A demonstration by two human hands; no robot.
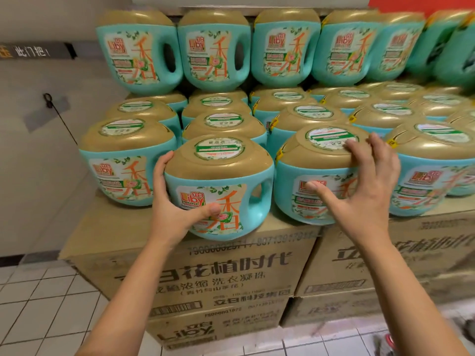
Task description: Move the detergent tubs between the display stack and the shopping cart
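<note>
Two-handed, grips tubs at the front edge of the top cartons, with left hand curled round the middle tub and right hand clasping the neighbouring tub over its gold lid (smooth, domed), so probably risks a slip or jostling the row.

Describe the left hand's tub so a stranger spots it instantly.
Find the stacked cardboard cartons under the display. On the left carton's front edge sits a teal tub with a gold lid, jutting forward of its row. Only it has the left hand round it; the right hand grips its neighbour.
</note>
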